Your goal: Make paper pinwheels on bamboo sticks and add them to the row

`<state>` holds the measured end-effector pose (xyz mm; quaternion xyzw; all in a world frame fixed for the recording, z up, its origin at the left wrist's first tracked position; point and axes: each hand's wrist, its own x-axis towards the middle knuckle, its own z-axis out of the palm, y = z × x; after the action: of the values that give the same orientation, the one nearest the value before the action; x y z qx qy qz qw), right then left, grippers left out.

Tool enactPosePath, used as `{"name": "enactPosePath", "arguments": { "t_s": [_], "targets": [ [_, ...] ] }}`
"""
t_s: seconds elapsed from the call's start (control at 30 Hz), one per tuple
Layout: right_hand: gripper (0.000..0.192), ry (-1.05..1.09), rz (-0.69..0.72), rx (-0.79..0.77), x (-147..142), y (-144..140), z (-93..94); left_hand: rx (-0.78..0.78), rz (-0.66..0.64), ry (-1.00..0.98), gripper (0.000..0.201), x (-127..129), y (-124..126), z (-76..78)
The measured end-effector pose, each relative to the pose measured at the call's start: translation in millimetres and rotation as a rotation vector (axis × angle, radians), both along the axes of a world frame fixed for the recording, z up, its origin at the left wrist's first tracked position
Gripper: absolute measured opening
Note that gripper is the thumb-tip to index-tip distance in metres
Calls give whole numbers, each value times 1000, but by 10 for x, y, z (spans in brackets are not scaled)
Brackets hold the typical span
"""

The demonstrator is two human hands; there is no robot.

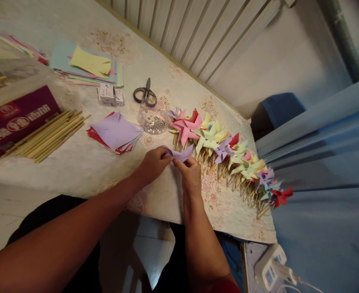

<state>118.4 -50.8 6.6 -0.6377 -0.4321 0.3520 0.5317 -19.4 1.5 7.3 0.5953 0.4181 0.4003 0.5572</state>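
Note:
My left hand (pixel 153 163) and my right hand (pixel 190 173) both pinch a small folded purple paper piece (pixel 182 154) just above the table's front part. Right behind it lies a long row of finished paper pinwheels (pixel 225 152) on wooden sticks, in pink, green, yellow, purple and red. To the left of my hands sits a stack of cut paper squares (pixel 115 132) with a purple sheet on top. A clear cup of small pins (pixel 153 121) stands between the stack and the pinwheels.
Scissors (pixel 145 95) lie behind the pin cup. A bundle of wooden sticks (pixel 46 137) and a purple box (pixel 14 118) are at the left. Coloured paper sheets (pixel 87 65) and two small white boxes (pixel 110 95) lie farther back. A power strip (pixel 272 268) sits at the lower right.

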Motion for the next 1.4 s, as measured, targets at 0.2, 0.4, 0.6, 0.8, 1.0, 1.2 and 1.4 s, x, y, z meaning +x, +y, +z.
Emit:
{"name": "enactPosePath", "arguments": {
  "t_s": [0.2, 0.4, 0.6, 0.8, 1.0, 1.2, 1.4],
  "targets": [
    [22, 20, 5, -10, 14, 8, -21, -90, -19, -165, 11, 31, -1, -42],
    [22, 55, -10, -10, 36, 13, -58, -72, -67, -144, 12, 11, -16, -24],
    [25, 64, 2, -31, 70, 20, -65, -118, -123, -180, 12, 3, -24, 18],
    [23, 62, 10, -36, 65, 13, -19, -216, -158, -227, 12, -6, -29, 59],
    [20, 107, 50, -47, 61, 6, 4, -220, -147, -226, 22, 3, 2, 4],
    [22, 114, 87, -68, 28, -2, 74, -285, -117, -274, 22, -3, 4, 27],
    [25, 223, 23, -64, 78, -4, 135, -381, -49, -334, 13, -40, 27, 21]
  ]
}}
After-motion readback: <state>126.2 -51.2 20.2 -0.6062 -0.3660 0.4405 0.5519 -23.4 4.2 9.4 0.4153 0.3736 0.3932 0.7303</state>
